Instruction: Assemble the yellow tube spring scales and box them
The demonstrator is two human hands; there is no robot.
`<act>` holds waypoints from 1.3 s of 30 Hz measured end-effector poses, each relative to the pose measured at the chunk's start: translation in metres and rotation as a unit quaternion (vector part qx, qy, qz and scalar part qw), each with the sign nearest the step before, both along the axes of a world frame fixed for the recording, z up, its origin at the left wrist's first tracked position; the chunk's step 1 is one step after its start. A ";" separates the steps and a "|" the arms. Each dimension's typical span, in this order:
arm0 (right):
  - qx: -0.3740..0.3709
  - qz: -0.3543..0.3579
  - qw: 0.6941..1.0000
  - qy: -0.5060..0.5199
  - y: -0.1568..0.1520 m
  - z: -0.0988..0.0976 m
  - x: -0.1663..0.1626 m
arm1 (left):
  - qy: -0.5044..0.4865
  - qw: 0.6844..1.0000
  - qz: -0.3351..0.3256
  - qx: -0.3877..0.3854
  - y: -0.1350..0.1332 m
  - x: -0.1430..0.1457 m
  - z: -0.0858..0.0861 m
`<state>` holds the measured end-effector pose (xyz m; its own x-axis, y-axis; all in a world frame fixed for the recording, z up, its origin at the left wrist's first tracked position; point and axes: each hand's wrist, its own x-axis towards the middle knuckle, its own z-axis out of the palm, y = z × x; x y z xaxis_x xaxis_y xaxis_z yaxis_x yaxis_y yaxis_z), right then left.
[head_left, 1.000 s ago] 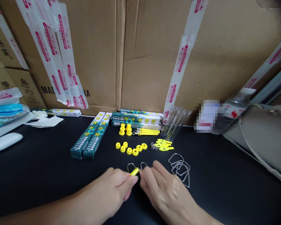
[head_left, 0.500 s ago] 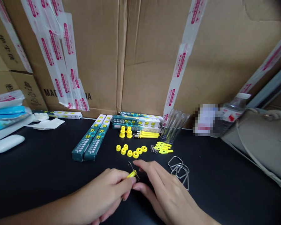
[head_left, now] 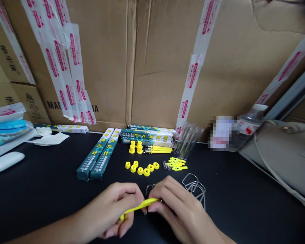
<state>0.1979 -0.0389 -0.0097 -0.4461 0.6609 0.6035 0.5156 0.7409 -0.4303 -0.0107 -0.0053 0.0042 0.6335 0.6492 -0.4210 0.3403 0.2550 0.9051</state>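
Note:
My left hand (head_left: 114,206) is closed around a slim yellow plastic rod (head_left: 142,204), which slants up to the right. The fingers of my right hand (head_left: 179,205) pinch its far end, where a bit of metal shows. Just above the fingertips, small curved metal hooks (head_left: 148,188) stick up; what they join is hidden by my right hand. Beyond my hands lie several yellow ringed caps (head_left: 146,172). Short yellow pieces (head_left: 179,164) with small springs (head_left: 166,165) lie to their right. Several bent metal wire loops (head_left: 197,188) lie beside my right hand.
Long green-and-white boxes (head_left: 105,157) lie left of centre, with more boxes (head_left: 147,135) at the back. Clear tubes (head_left: 189,140) lean near the cardboard wall (head_left: 104,61). A plastic bottle (head_left: 251,122) and a grey bag (head_left: 282,152) are right; a white case (head_left: 6,162) is left.
The yellow rod has turned and now shows lengthwise between both hands. My right hand has closed from an open pose onto its end. The hooks have shifted right, and the view has tilted slightly.

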 end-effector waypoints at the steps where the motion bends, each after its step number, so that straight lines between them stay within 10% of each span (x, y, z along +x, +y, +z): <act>1: 0.010 -0.021 1.000 0.000 0.000 0.000 0.001 | -0.012 1.000 0.004 0.000 0.000 0.000 -0.002; 5: 0.023 -0.052 0.997 0.044 -0.001 0.001 0.002 | -0.054 0.997 -0.010 0.054 -0.002 -0.001 -0.006; 11: -0.178 -0.049 0.977 0.102 -0.001 -0.004 0.002 | -0.057 0.995 0.059 0.057 -0.004 0.000 -0.002; 21: 0.038 -0.100 0.994 0.017 0.002 -0.002 0.011 | -0.188 0.963 0.193 -0.010 -0.003 -0.006 0.003; 28: -0.006 -0.128 0.992 -0.010 -0.002 -0.006 0.009 | -0.303 0.928 0.210 -0.058 0.002 -0.008 -0.003; 39: -0.130 -0.069 0.988 -0.041 -0.005 -0.005 0.000 | -0.199 0.961 0.191 0.018 0.003 0.001 -0.017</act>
